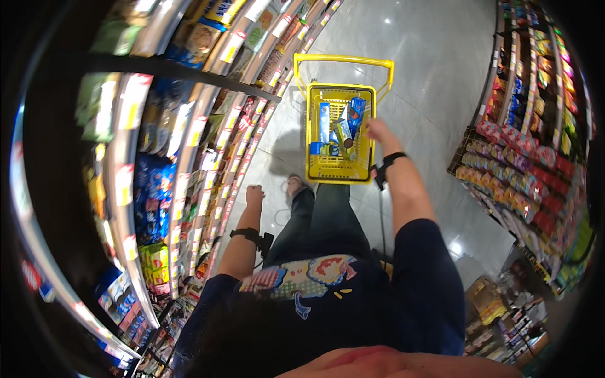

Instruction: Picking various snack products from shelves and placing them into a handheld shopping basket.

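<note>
A yellow plastic shopping basket (340, 174) with a raised yellow handle (344, 58) stands in front of my legs. Inside it lie several packages, among them a blue box (356, 115), a narrow light blue box (324, 122), a green snack package (346, 140) and a small blue pack (321, 149). My right hand (377, 130) is at the basket's right rim; its fingers are partly hidden and a hold cannot be made out. Left of the basket and lower down, my left hand (255, 196) hangs with fingers curled in and nothing visible in it. Both wrists wear black straps with small devices.
Store shelves with packaged snacks (153, 175) and price tags run close along my left. More stocked shelves (534, 80) and a rack of colourful packages (508, 175) stand on the right. Boxes and goods (487, 300) are at the lower right. Grey tiled floor (425, 56) lies between.
</note>
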Demonstrator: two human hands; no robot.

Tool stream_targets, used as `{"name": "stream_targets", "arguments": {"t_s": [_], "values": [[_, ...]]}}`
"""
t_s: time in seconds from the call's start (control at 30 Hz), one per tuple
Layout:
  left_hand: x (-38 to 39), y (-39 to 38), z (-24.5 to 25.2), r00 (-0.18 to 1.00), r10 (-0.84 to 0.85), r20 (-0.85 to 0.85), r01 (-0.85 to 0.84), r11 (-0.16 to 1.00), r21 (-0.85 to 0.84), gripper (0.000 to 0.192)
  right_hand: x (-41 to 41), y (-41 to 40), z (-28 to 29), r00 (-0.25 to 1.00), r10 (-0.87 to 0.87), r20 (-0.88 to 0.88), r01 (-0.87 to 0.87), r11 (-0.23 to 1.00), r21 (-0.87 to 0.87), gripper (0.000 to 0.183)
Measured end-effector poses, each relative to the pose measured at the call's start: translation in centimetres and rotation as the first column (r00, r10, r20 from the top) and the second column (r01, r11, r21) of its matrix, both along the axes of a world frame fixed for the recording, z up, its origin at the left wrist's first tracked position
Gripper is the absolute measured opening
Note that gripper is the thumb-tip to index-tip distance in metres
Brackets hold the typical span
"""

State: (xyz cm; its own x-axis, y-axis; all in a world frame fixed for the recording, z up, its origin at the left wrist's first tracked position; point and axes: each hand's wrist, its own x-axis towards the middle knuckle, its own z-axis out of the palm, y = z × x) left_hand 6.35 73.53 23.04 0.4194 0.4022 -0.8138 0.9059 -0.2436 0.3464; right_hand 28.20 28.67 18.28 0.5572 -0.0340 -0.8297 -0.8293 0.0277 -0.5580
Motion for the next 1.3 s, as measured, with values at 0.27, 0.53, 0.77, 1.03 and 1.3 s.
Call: {"name": "stream_targets", "arguments": {"t_s": [0.27, 0.53, 0.77, 1.03, 1.3], "values": [[6.5, -15.7, -7.9, 0.677, -0.665, 0.314, 0.735, 0.602, -0.312, 0.011, -3.2, 7.0, -21.9, 0.722, 0.604, -0.337, -0.689, 0.586, -0.426, 0.063], [4.7, -17.5, -12.0, 0.98, -0.171, 0.104, 0.191, 0.953, -0.234, 0.012, 1.3, 10.6, -25.8, 0.87, 0.49, 0.054, -0.306, 0.622, -0.721, 0.066], [12.7, -17.0, -6.6, 0.77, -0.384, 0.509, 0.454, 0.891, -0.014, 0.031, 7.3, 7.2, -16.0, 0.699, 0.543, 0.466, -0.32, 0.82, -0.475, 0.062], [16.3, -21.5, -5.9, 0.961, 0.165, 0.22, -0.011, 0.822, -0.569, 0.057, 4.2, 8.5, -3.2, 0.862, 0.287, 0.417, -0.464, 0.777, 0.425, 0.049], [9.0, -16.7, -6.0, 0.835, 0.546, 0.069, -0.435, 0.731, -0.527, 0.04, -2.2, 11.8, -15.3, 0.105, 0.827, 0.552, -0.689, 0.461, -0.56, 0.062]]}}
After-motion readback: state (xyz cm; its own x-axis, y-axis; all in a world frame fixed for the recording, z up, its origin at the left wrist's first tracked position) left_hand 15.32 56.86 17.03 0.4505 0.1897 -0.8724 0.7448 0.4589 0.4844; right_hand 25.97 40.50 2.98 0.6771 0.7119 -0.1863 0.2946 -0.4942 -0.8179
